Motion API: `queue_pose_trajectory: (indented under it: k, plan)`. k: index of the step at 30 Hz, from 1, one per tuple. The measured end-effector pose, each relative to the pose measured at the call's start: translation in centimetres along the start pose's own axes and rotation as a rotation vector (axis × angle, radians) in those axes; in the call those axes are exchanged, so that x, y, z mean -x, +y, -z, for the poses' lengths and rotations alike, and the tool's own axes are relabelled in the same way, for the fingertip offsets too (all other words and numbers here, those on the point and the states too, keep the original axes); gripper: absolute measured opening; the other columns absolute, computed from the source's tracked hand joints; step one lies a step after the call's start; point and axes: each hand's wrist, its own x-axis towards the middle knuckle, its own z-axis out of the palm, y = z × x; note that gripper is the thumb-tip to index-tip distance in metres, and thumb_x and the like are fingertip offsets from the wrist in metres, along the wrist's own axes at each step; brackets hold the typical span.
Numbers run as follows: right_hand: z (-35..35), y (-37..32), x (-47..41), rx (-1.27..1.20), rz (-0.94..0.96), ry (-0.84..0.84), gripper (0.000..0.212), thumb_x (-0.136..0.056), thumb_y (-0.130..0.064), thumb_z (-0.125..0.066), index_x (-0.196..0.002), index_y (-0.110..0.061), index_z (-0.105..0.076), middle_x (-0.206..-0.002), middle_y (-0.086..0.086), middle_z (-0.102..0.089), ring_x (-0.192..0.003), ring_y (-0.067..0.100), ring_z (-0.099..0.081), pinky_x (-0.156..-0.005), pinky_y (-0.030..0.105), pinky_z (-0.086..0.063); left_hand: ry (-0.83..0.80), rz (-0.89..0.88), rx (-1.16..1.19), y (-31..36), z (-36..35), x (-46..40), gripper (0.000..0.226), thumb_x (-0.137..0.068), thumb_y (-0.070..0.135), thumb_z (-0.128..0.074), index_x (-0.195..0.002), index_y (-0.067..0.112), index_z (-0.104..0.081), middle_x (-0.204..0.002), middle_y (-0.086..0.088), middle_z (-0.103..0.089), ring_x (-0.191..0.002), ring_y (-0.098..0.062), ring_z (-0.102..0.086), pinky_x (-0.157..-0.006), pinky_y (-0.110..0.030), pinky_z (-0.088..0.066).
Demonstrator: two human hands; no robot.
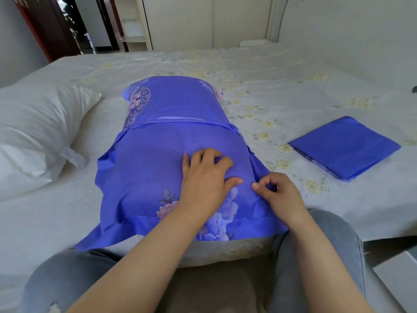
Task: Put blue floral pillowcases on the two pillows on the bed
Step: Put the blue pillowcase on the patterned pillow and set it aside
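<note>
A pillow in a blue floral pillowcase (158, 154) lies lengthwise on the bed (293, 86) in front of me. My left hand (205, 179) presses flat on its near half, fingers spread. At the case's right edge, my right hand (277, 195) pinches a fold of the blue fabric between thumb and fingers. A bare white pillow (38, 132) lies to the left. A second blue pillowcase (345, 146), folded flat, rests on the bed to the right.
The bed has a pale sheet with yellow flowers. My knees in grey jeans (316, 256) press against its near edge. A doorway (74, 23) and pale cabinets (203, 21) stand beyond the far side. A headboard (338, 19) rises at the right.
</note>
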Motion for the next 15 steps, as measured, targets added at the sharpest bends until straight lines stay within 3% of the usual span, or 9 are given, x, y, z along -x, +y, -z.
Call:
queue_pose_trajectory:
  k: [3,6,8,10,12,15]
  plan:
    - [0.0,-0.5,0.6,0.159,0.044,0.144,0.015,-0.087,-0.026,-0.066,-0.075,-0.019,-0.060,-0.112,-0.003,-0.042,-0.106,0.011,-0.039,-0.086,0.017,-0.029,0.043,0.019,0.018,0.3,-0.2,-0.2,0.028,-0.078,0.051,-0.065,-0.089,0.025,-0.070,-0.096,0.001,-0.059,-0.098,-0.028,-0.054,-0.101,-0.058,-0.031]
    - [-0.2,-1.8,1.1,0.360,0.033,0.168,0.019,-0.095,-0.030,-0.052,-0.085,-0.013,-0.052,-0.094,0.003,-0.047,-0.089,0.022,-0.046,-0.075,0.029,-0.035,0.031,-0.010,-0.095,0.6,-0.1,-0.4,0.046,-0.081,0.061,-0.041,-0.074,0.025,-0.068,-0.072,0.003,-0.063,-0.073,-0.024,-0.061,-0.085,-0.044,-0.042]
    - [-0.4,-2.6,0.9,0.378,-0.004,0.124,0.023,-0.098,-0.030,-0.045,-0.086,-0.010,-0.046,-0.080,0.005,-0.052,-0.074,0.026,-0.047,-0.063,0.032,-0.033,-0.002,-0.043,-0.123,0.7,0.0,-0.7,0.057,-0.080,0.065,-0.030,-0.075,0.022,-0.067,-0.067,0.002,-0.065,-0.067,-0.024,-0.062,-0.071,-0.034,-0.041]
    - [-0.3,-3.3,0.4,0.270,-0.007,0.125,0.023,-0.098,-0.028,-0.044,-0.084,-0.010,-0.045,-0.071,0.001,-0.050,-0.067,0.023,-0.045,-0.058,0.031,-0.031,-0.049,-0.073,-0.142,0.7,0.3,-0.8,0.053,-0.081,0.066,-0.038,-0.086,0.021,-0.066,-0.076,-0.001,-0.068,-0.076,-0.026,-0.063,-0.070,-0.033,-0.038]
    - [-0.2,-3.8,-0.3,0.150,0.023,0.142,0.025,-0.097,-0.025,-0.048,-0.076,-0.013,-0.044,-0.066,-0.002,-0.048,-0.061,0.014,-0.044,-0.051,0.016,-0.032,-0.046,-0.097,-0.136,0.4,0.2,-0.9,0.043,-0.085,0.059,-0.049,-0.095,0.020,-0.064,-0.087,-0.003,-0.068,-0.085,-0.027,-0.062,-0.072,-0.033,-0.036]
    - [-0.5,-3.6,-0.7,0.062,0.009,0.095,0.024,-0.092,-0.027,-0.057,-0.074,-0.014,-0.048,-0.066,0.000,-0.054,-0.061,0.015,-0.048,-0.052,0.012,-0.034,-0.012,-0.079,-0.091,-0.1,0.2,-0.9,0.024,-0.087,0.045,-0.057,-0.090,0.021,-0.064,-0.086,-0.002,-0.066,-0.083,-0.028,-0.062,-0.068,-0.032,-0.033]
